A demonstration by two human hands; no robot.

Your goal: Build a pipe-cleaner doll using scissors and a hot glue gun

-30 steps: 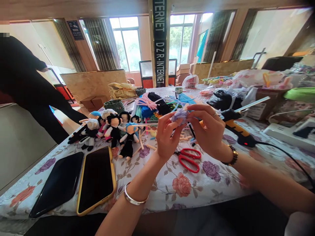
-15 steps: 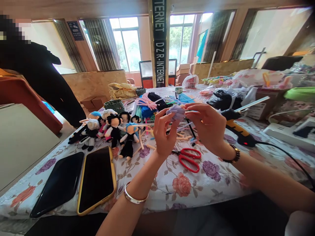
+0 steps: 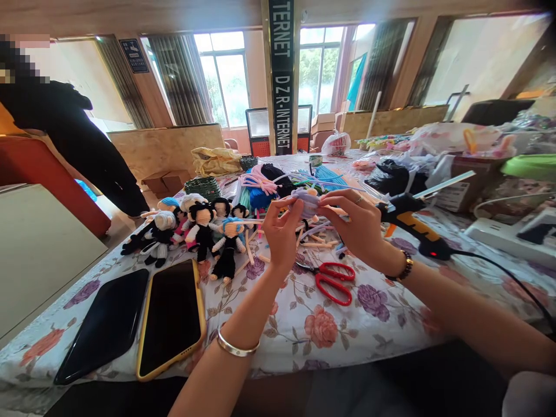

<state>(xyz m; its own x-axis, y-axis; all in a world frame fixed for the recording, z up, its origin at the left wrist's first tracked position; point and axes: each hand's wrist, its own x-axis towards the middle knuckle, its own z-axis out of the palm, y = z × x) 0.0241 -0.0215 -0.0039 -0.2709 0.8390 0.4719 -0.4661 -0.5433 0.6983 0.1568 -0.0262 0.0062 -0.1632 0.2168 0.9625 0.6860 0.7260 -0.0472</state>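
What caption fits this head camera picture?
Two hands hold a fuzzy lilac ball above red scissors.

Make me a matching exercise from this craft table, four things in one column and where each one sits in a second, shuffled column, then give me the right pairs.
Things
1. lilac fuzzy piece
2. red scissors
3. yellow-cased phone
4. glue gun

Places
A. flat on the floral tablecloth, screen up, near the front edge beside a black phone
B. pinched between the left hand and the right hand, above the table
C. on the cloth just below the hands
D. to the right of the right hand, with a black cord trailing off

Pairs: 1-B, 2-C, 3-A, 4-D
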